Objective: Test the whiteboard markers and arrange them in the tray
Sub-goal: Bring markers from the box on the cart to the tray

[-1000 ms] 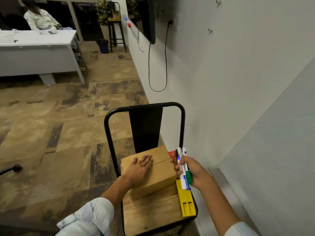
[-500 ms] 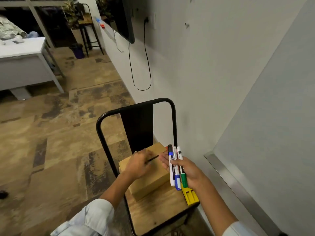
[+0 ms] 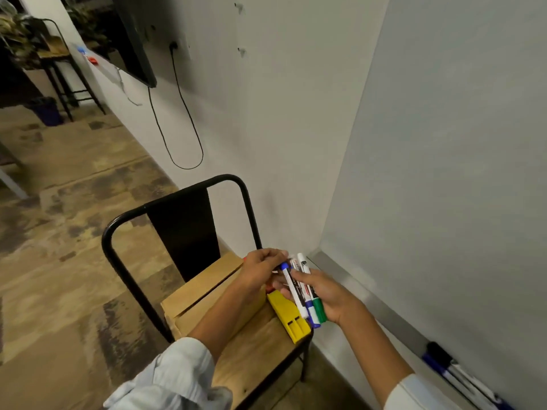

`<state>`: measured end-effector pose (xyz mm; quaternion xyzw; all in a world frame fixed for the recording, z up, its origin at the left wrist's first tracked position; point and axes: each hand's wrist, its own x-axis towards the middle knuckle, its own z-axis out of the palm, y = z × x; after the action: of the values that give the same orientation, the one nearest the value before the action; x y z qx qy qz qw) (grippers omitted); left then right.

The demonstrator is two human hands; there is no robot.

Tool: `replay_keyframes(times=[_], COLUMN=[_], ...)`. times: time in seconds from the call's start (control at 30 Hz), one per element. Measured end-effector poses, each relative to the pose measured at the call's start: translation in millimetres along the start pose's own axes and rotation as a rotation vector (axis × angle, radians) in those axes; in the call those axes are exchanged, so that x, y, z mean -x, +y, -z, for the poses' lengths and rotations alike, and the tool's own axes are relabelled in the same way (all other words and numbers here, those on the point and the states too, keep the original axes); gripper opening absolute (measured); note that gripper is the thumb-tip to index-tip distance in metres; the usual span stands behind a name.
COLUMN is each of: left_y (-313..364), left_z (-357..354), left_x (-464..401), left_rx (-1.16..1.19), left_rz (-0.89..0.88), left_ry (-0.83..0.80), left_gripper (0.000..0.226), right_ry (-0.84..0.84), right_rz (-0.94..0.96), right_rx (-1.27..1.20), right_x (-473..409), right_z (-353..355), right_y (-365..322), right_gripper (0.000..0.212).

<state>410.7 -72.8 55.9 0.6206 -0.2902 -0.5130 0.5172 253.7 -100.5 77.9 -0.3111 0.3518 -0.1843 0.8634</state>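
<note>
Leaning against the wall on the right: a whiteboard (image 3: 461,173), its tray (image 3: 384,309) already carrying markers at the near end. Standing beside it, a chair (image 3: 177,232) bearing a cardboard box (image 3: 207,294) and a yellow holder (image 3: 288,316) at the seat's right edge. Gripping a bunch of markers (image 3: 302,291) above that edge, right hand (image 3: 328,294) curling round them; left hand (image 3: 262,266) pinching the blue-capped one's top.

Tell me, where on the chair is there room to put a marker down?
Bare wood shows on the chair seat, in front of the cardboard box and beside the yellow holder. Near the chair back, the box and both hands crowd it.
</note>
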Motion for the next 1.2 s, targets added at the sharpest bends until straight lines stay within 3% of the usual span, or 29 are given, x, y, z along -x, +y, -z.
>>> replay_keyframes(times=[0.1,0.23,0.37,0.47,0.57,0.7,1.03,1.2], left_y=[6,6,-5,-21,-34,-41,-46,-44], left_z=[-26,-55,-90,-123,-157,-195,-244,-247], left_x=[0,-5,8,28,47,65,76,61], left_rx=[0.253,0.258,0.263,0.333,0.474,0.517,0.332,0.212], left_rz=[0.047,0.056,0.046,0.068,0.127,0.131,0.022,-0.026], left_ry=[0.019,0.026,-0.062,-0.156,-0.23,-0.252,-0.135,-0.18], left_gripper=[0.018,0.007,0.003,0.011,0.023,0.032,0.024,0.024], right_ry=[0.102,0.399,0.638,0.609,0.646,0.747,0.692,0.738], right_rz=[0.009,0.045,0.247,0.409,0.438,0.426,0.241,0.193], right_rx=[0.02,0.128,0.322,0.04,-0.108,-0.049,0.252,0.51], right_x=[17,45,81,110,134,153,194,197], right_z=[27,69,99,113,125,144,184,204], right_y=[-7,-15,-22,-24,-21,-6,6,-2], right_gripper=[0.027,0.036,0.044,0.033,0.021,0.018,0.006,0.038])
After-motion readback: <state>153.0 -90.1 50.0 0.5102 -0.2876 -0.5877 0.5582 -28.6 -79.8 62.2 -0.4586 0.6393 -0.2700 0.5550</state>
